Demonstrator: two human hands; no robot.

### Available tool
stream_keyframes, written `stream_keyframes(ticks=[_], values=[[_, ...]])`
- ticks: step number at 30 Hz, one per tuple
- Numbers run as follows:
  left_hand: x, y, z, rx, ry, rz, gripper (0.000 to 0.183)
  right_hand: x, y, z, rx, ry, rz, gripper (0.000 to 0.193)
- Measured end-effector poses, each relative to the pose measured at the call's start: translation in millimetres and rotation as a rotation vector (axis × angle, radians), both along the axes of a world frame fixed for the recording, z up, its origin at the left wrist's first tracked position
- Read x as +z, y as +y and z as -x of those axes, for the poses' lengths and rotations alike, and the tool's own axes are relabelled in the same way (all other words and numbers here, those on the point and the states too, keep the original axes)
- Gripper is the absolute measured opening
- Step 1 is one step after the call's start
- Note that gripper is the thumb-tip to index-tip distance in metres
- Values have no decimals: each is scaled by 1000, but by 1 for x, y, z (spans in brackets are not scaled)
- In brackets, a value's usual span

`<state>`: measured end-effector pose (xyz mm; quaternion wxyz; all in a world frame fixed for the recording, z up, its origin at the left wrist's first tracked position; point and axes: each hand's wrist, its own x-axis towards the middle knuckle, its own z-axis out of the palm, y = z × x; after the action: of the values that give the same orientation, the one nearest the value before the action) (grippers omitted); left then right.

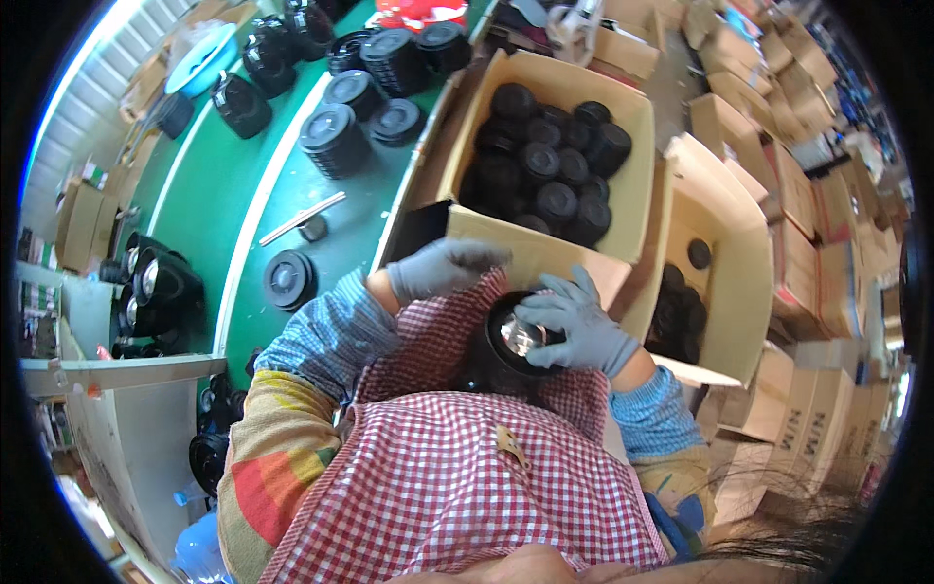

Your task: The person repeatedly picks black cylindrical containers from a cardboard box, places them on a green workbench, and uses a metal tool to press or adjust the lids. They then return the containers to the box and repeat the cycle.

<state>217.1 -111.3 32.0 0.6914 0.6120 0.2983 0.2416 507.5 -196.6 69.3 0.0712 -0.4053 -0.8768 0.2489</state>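
My right hand fingers grip black round part at my apron; left hand fingers curled, empty, on cardboard box flap. Shiny centre could slip, I reckon.

Green bench, white stripes along its length | stacked cartons filling right side | grey cabinet at lower left | corrugated wall upper left | bright daylight
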Motion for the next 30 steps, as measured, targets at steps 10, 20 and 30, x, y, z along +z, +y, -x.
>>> stream_keyframes(ticks=[10, 20, 30], values=[[-16, 158, 200, 845, 1383, -762, 82, 1, 17, 21, 33, -30, -16, 63], [-6, 173, 245, 810, 785, -1363, 46, 19, 40, -9, -343, 493, -337, 51], [70, -5, -13, -146, -93, -422, 60, 10, 23, 8, -280, 1134, 518, 74]])
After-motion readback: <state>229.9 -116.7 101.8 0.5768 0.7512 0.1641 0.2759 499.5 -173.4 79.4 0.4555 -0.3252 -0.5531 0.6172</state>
